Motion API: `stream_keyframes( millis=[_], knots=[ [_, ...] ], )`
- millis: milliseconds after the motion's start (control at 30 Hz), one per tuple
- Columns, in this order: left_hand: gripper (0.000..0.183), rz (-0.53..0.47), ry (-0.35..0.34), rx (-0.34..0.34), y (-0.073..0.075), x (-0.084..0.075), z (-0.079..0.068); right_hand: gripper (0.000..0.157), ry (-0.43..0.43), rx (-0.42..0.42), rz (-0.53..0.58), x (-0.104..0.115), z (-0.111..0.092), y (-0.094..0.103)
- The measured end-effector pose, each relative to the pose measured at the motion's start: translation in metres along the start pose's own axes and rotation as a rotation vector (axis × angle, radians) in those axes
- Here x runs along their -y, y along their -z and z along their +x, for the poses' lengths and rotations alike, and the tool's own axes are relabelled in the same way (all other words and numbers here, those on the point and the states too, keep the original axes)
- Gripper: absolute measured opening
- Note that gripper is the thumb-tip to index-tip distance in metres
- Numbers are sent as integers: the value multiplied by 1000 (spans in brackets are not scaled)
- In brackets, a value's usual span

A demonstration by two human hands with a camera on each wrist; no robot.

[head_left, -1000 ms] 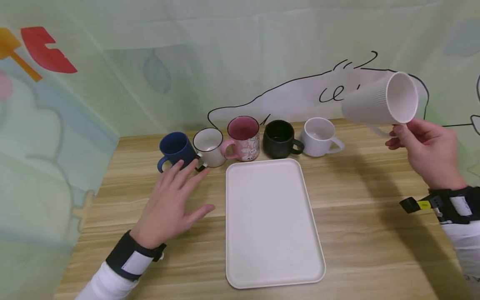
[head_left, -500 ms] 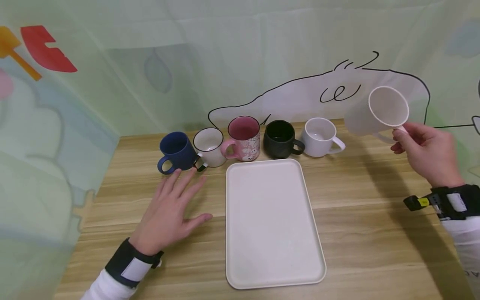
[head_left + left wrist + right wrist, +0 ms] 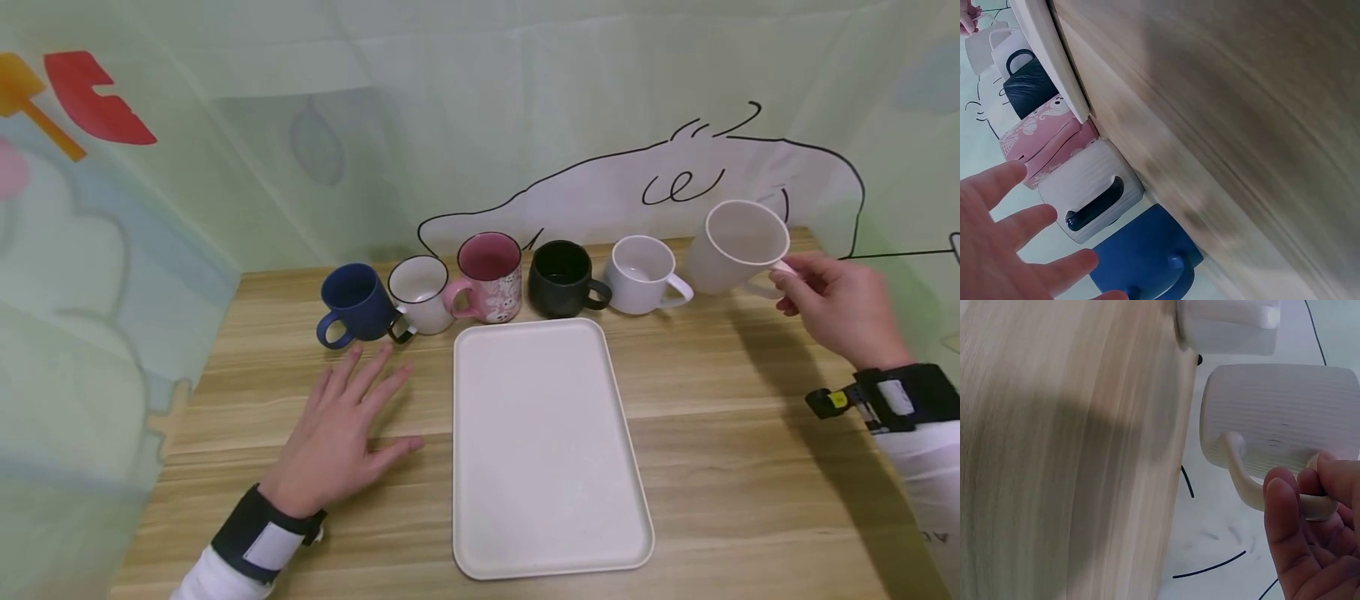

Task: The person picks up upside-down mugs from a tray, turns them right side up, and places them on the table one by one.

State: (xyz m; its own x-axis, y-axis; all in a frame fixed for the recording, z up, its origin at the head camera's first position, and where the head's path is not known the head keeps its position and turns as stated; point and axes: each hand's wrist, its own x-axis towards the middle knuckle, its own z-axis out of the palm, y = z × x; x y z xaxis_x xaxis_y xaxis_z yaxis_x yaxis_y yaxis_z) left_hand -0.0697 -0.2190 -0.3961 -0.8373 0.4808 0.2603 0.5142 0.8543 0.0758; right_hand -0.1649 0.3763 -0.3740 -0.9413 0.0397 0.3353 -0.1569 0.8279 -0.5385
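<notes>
My right hand (image 3: 843, 308) pinches the handle of a tall white ribbed mug (image 3: 738, 246) at the far right of the mug row. In the right wrist view the mug (image 3: 1279, 419) hangs just off the wood surface, thumb and fingers around its handle. Left of it stands a short white mug (image 3: 640, 275). Spread and holding nothing, my left hand (image 3: 337, 442) hovers over the table, just in front of a blue mug (image 3: 354, 304) and a white mug with a dark rim (image 3: 420, 296).
A pink patterned mug (image 3: 491, 279) and a black mug (image 3: 561, 282) stand midrow. In front of them lies a cream rectangular tray (image 3: 551, 450) on the wooden table (image 3: 712, 483). A printed cloth (image 3: 450, 125) hangs behind the row.
My right hand has lowered the tall white mug toward the table and turned it more upright, beside the short white mug. The left hand has drawn back slightly from the blue mug.
</notes>
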Motion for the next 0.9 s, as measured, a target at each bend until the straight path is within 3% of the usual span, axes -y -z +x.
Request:
stream_keyframes(
  millis=[267, 900],
  knots=[
    [87, -1, 15, 27, -2, -1, -2, 38, 10, 69, -2, -4, 3, -5],
    [88, 9, 57, 87, -9, -2, -8, 36, 34, 99, -7, -6, 7, -12]
  ],
)
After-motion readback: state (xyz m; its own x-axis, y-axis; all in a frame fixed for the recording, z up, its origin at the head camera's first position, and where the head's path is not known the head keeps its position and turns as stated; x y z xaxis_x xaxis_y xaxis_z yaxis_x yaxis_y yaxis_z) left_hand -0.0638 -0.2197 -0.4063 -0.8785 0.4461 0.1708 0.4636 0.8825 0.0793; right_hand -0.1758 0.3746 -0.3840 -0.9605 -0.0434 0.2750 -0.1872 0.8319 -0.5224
